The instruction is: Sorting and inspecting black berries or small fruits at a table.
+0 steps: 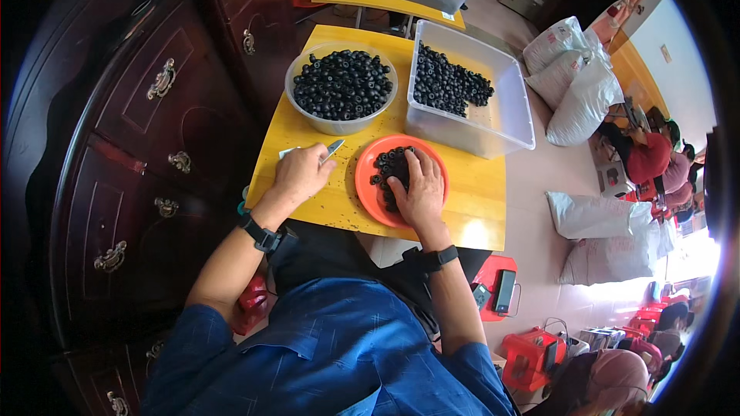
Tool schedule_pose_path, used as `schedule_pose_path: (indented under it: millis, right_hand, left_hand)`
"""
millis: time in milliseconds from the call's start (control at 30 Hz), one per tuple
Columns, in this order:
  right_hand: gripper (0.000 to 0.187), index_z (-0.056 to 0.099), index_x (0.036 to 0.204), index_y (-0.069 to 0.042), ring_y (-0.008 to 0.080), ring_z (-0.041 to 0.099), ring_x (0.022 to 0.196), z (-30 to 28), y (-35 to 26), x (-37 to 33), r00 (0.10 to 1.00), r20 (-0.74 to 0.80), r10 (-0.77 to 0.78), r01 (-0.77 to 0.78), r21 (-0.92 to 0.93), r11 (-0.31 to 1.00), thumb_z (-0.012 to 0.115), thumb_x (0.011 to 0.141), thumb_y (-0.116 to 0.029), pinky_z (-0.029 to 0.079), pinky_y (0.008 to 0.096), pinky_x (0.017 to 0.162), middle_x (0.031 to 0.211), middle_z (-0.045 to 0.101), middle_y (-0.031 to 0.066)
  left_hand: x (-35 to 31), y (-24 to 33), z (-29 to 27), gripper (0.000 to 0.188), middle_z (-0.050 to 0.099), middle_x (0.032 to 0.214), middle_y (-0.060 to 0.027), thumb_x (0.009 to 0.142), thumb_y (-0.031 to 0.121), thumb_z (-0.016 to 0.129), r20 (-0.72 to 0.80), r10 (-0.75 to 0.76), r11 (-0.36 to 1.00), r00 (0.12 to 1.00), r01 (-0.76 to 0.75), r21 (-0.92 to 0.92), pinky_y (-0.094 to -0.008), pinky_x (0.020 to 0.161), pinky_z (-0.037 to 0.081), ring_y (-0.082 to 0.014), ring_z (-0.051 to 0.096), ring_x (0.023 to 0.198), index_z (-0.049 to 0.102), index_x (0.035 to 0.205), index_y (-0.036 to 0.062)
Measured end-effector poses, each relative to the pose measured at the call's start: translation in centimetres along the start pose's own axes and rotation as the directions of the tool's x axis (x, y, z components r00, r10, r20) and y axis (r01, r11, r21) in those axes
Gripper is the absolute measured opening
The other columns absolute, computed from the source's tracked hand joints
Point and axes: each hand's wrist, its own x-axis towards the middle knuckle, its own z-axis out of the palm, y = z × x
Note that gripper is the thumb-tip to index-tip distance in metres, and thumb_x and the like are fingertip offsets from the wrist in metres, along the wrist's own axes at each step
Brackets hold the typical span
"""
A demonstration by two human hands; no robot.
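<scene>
In my left hand [302,172] is a small knife [333,148], its short metal blade pointing up and right and a pale end showing at the other side of the fist. My right hand [420,189] rests over a red-orange plate [364,185], fingers apart and touching small black ring-shaped pieces [383,167]. Whether a piece sits under the fingertips is hidden. Beyond the left hand stands a round clear tub [344,125] heaped with black pieces [341,85]. To its right, a clear rectangular bin [505,119] holds more of them, gathered toward its left side.
All of these stand on a yellow table [308,204] strewn with dark crumbs. A dark wooden cabinet [139,154] borders the left. Behind is another yellow table [370,0] with bins. White sacks [582,100] and seated people [647,158] are at right; a red stool [493,281] stands close.
</scene>
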Motion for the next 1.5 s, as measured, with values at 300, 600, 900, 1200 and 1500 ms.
schedule_pose_path:
  millis: [300, 600, 900, 1200, 1500]
  right_hand:
    - [0.054, 0.058, 0.133, -0.005, 0.0395, 0.052, 0.125, 0.0, 0.0, 0.4, 0.997, -0.079, -0.023, 0.014, -0.116, 0.993, 0.074, 0.087, -0.028, 0.044, 0.0473, 0.106, 0.138, 0.053, 0.0183]
    - [0.048, 0.062, 0.127, -0.007, 0.0374, 0.055, 0.117, 0.4, 0.4, 0.3, 0.981, -0.191, -0.017, -0.008, -0.129, 0.992, 0.075, 0.085, -0.027, 0.048, 0.0471, 0.096, 0.128, 0.056, 0.0156]
    - [0.041, 0.062, 0.124, -0.008, 0.0360, 0.061, 0.109, 0.2, 0.6, 0.8, 0.992, -0.122, 0.017, -0.032, -0.125, 0.992, 0.073, 0.088, -0.024, 0.052, 0.0452, 0.088, 0.121, 0.059, 0.0156]
    - [0.028, 0.063, 0.115, -0.010, 0.0349, 0.065, 0.102, 0.3, 0.7, 1.2, 0.995, -0.088, 0.057, -0.061, -0.039, 0.997, 0.070, 0.091, -0.021, 0.056, 0.0445, 0.083, 0.117, 0.058, 0.0147]
    - [0.026, 0.062, 0.114, -0.011, 0.0347, 0.067, 0.095, 0.5, 0.8, 1.8, 0.999, -0.046, 0.022, -0.023, -0.021, 1.000, 0.070, 0.091, -0.021, 0.056, 0.0449, 0.079, 0.113, 0.061, 0.0130]
  left_hand:
    - [0.0, -1.4, 1.2, 0.028, 0.067, 0.096, -0.0173, 0.087, 0.024, 0.075, -0.307, 0.140, 0.960, 0.941, -0.054, 0.274, -0.0514, 0.079, 0.054, -0.0378, 0.069, 0.093, 0.064, 0.102, 0.0023]
    - [0.3, -1.7, 0.8, 0.018, 0.070, 0.096, -0.0180, 0.090, 0.019, 0.068, -0.231, 0.020, 0.981, 0.973, 0.026, 0.194, -0.0508, 0.083, 0.052, -0.0380, 0.068, 0.096, 0.062, 0.095, 0.0034]
    - [-0.7, -0.3, -4.2, 0.029, 0.070, 0.082, -0.0153, 0.091, 0.013, 0.071, -0.483, 0.323, 0.941, 0.814, -0.330, 0.074, -0.0406, 0.066, 0.056, -0.0366, 0.071, 0.076, 0.056, 0.114, 0.0052]
    - [3.4, 0.1, -6.2, 0.020, 0.072, 0.076, -0.0107, 0.084, 0.021, 0.079, -0.373, 0.512, 0.837, 0.774, -0.352, 0.419, -0.0398, 0.061, 0.056, -0.0310, 0.071, 0.070, 0.068, 0.091, 0.0060]
    - [5.6, 5.0, -2.3, 0.022, 0.071, 0.072, -0.0109, 0.083, 0.023, 0.078, -0.402, 0.351, 0.913, 0.846, -0.214, 0.347, -0.0447, 0.061, 0.055, -0.0334, 0.071, 0.070, 0.064, 0.079, 0.0074]
